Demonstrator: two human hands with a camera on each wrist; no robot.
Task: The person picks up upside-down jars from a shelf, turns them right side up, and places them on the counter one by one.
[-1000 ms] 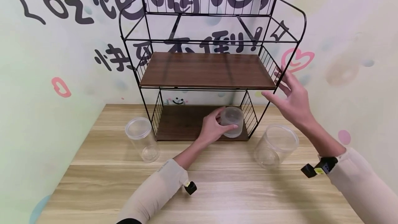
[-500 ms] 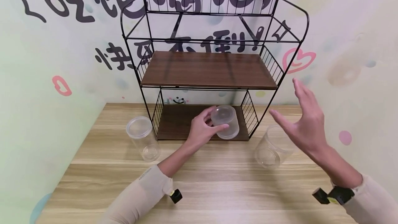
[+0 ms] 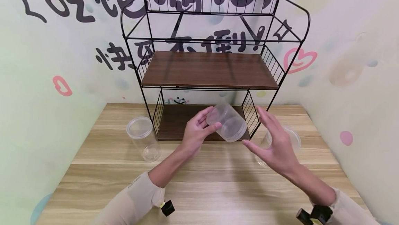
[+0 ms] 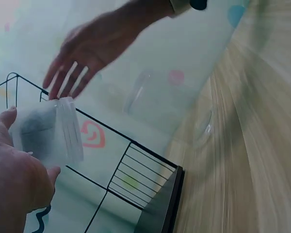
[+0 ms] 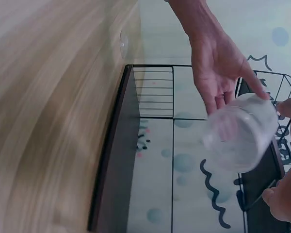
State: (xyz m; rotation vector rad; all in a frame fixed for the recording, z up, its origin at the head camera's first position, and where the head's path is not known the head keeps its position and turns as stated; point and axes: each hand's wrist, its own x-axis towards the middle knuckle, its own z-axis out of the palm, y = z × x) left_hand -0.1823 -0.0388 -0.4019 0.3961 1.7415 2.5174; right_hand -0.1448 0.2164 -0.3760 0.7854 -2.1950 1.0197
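Observation:
A clear plastic jar (image 3: pixel 229 124) is tilted in the air before the lower shelf, its wider end toward the lower right. My left hand (image 3: pixel 197 131) grips its other end between thumb and fingers. Just to the right of that jar is my right hand (image 3: pixel 275 143), thumb and fingers spread apart, not touching it. In the right wrist view the held jar (image 5: pixel 240 133) lies between both hands. A second clear jar (image 3: pixel 290 138) stands on the table, partly hidden behind my right hand. Another tall clear jar (image 3: pixel 143 138) stands at the left.
A black wire rack stands against the wall, with a brown middle shelf (image 3: pixel 209 69) and a brown lower shelf (image 3: pixel 174 124). Its top tier is an open frame. The wooden table (image 3: pixel 202 193) spreads in front, between painted walls.
My left hand has drawn the jar off the lower shelf and tipped it over. My right hand has left the rack's right side, swung outward, then come in beside the jar.

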